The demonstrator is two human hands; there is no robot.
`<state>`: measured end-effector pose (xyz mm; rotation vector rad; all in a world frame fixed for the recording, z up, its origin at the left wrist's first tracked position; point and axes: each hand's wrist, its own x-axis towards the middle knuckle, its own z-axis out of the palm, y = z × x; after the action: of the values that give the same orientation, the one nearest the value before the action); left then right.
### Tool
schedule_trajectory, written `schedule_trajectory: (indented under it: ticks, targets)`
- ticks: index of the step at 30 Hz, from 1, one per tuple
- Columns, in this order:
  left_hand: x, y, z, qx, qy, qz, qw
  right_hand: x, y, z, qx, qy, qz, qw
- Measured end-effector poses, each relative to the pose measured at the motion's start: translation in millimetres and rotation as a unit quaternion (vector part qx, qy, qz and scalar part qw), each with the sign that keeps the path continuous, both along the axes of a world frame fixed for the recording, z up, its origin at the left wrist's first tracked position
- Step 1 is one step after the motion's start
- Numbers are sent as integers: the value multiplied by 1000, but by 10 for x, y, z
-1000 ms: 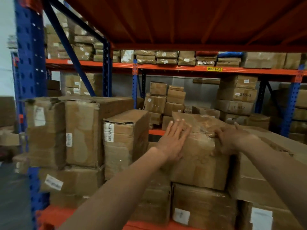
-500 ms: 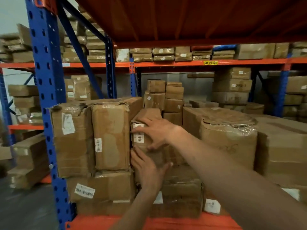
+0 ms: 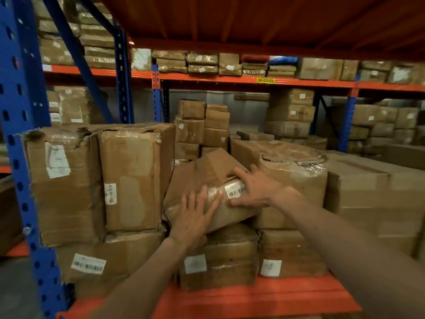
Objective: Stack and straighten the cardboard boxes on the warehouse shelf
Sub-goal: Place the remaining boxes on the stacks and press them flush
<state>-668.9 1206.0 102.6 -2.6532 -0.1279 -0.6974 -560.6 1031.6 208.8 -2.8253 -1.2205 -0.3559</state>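
Observation:
A taped cardboard box (image 3: pixel 202 171) with a barcode label lies tilted in the gap between two tall upright boxes (image 3: pixel 128 180) on the left and a plastic-wrapped box (image 3: pixel 296 180) on the right. My left hand (image 3: pixel 195 215) presses flat on its lower front face, fingers spread. My right hand (image 3: pixel 253 189) grips its upper right corner beside the label. The tilted box rests on a lower box (image 3: pixel 220 256) that stands on the orange shelf (image 3: pixel 253 298).
A blue upright post (image 3: pixel 25 143) stands at the left edge. An orange deck (image 3: pixel 253 21) hangs low overhead. More stacked boxes (image 3: pixel 202 125) fill the back of the shelf, with a large box (image 3: pixel 377 189) at the right.
The narrow box stood upright between my hands; now it is tipped over to the right and lies tilted. My view has moved closer and slightly down.

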Motion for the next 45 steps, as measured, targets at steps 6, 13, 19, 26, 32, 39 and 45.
schedule_trajectory:
  ticks: [6,13,19,26,32,39,45]
  targets:
    - [-74,111,37,25,127,-65,989,-23,-154,-549,-35,-67,-23,997]
    - [119,214,221,-11,144,-2,989,29,29,-566,-136,-38,4,990]
    - [193,276,213,-37,128,10,991,18,241,-551,-128,-36,-22,991]
    - [-526,211,0,-85,-268,-75,957,-180,525,265,-127,-45,11,991]
    - [-867,561,185,-353,-447,84,817,-986,1257,1003,-80,-386,322,861]
    - [-650,525,183,-405,-429,110,800,-1331,1849,946,-226,-428,237,842]
    - [-603,648,98,-339,-390,65,854,-1189,1609,957,-282,-519,191,784]
